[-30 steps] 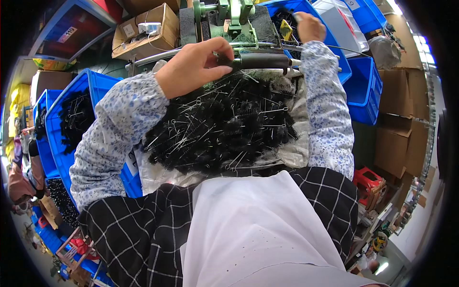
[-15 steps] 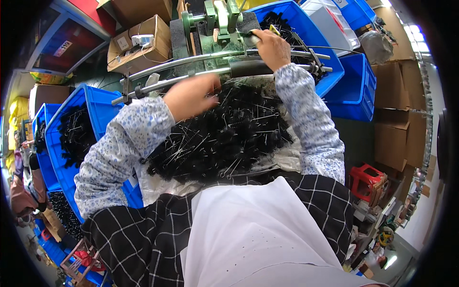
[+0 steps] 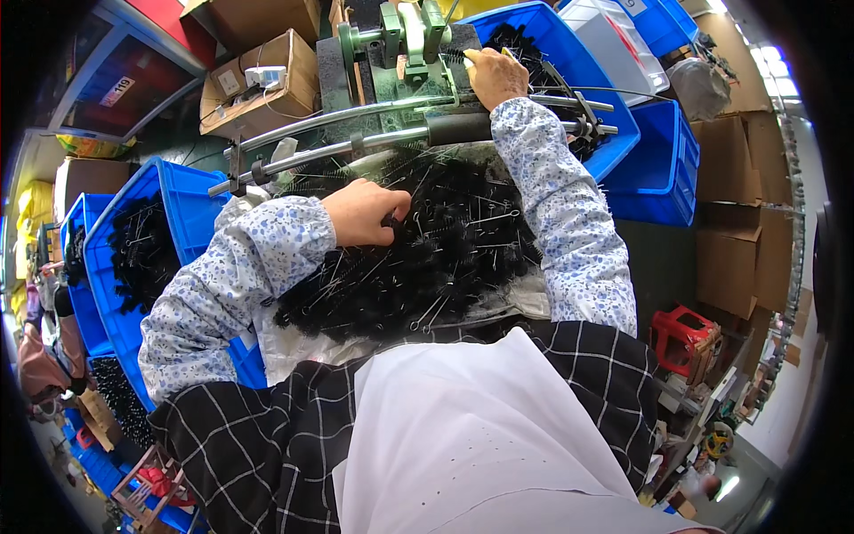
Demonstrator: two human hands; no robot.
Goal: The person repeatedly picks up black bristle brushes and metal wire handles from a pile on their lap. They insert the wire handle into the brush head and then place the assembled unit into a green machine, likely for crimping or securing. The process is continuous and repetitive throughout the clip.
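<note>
We see a brown cardboard box (image 3: 259, 84) with small white labels at upper left beside the green machine, another brown carton (image 3: 258, 18) above it, a white tag (image 3: 116, 91) on the dark shelf edge, stacked brown cartons (image 3: 734, 205) at right

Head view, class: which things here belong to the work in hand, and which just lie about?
In use: left hand in pile of black wire brushes; right hand at green machine; lever bar.
Lying about: cardboard box; red stool; empty blue bin.
</note>
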